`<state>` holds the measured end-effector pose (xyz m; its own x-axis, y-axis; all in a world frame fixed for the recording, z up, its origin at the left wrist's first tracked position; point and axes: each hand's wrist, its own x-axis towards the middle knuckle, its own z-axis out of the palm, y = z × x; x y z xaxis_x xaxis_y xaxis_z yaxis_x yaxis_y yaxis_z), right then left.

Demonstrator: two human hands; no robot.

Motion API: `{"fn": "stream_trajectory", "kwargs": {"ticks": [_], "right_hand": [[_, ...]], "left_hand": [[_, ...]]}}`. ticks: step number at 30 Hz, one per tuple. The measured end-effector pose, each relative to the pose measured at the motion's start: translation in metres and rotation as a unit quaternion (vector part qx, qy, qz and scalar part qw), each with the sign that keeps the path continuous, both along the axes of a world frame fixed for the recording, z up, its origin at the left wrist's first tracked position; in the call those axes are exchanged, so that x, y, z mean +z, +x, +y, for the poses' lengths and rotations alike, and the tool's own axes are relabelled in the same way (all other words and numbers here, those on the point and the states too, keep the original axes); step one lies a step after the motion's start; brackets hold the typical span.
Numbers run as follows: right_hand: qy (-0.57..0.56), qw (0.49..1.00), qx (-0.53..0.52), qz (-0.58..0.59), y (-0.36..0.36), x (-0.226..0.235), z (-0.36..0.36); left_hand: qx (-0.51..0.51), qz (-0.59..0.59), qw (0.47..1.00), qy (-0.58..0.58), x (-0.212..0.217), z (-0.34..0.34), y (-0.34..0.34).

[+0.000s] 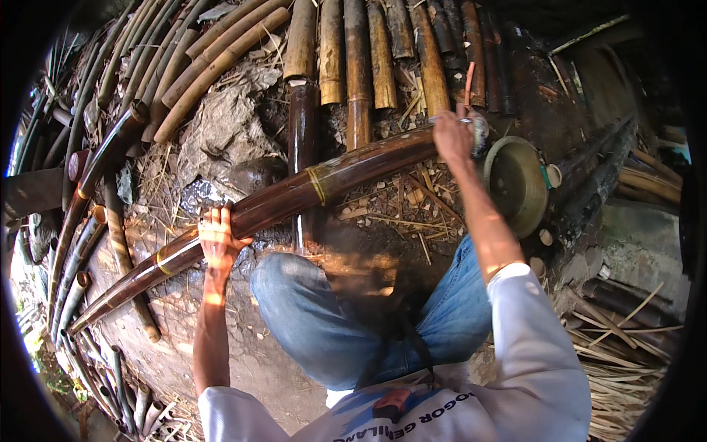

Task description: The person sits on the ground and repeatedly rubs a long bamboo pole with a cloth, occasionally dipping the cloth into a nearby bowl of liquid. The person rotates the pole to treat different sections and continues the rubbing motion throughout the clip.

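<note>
A long, dark brown bamboo pole (280,199), wet and shiny with pale yellowish node rings, slants across in front of my knees, its left end lower and nearer. My left hand (219,239) lies over its left half, fingers curled across the top. At the pole's right end my right hand (453,136) is closed, its fingers bent over the end. A thin orange-red stick (469,82) rises beside those fingers; whether they hold it is hard to see. A whitish, rough lump (479,134) shows just right of this hand. Another dark wet pole (303,132) passes beneath the slanted one.
A round metal basin (515,184) stands right of my right hand. Several bamboo poles (359,74) lie side by side at the far edge, with more stacked at left. A crumpled grey sack (232,132) lies beyond the pole. Split strips (618,383) are heaped at lower right.
</note>
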<state>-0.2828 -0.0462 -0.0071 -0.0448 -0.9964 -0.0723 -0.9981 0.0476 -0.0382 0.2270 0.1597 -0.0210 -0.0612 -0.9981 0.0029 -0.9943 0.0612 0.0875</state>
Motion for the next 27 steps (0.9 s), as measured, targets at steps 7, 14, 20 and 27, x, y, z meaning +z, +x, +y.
{"fn": "stream_trajectory", "kwargs": {"ticks": [7, 14, 20, 27], "right_hand": [[-0.061, 0.933, 0.246, -0.257, 0.248, -0.034, 0.114], [-0.100, 0.992, 0.069, -0.016, 0.021, -0.003, 0.026], [-0.055, 0.971, 0.206, -0.106, 0.148, -0.011, 0.076], [-0.177, 0.924, 0.213, -0.265, 0.169, -0.036, 0.099]], "left_hand": [[0.031, -0.017, 0.999, 0.006, 0.019, 0.013, -0.021], [0.054, -0.030, 0.998, -0.010, -0.004, 0.029, -0.022], [0.070, -0.022, 0.997, -0.011, -0.008, 0.035, -0.025], [0.144, 0.277, 0.946, -0.082, 0.174, 0.056, -0.060]]}}
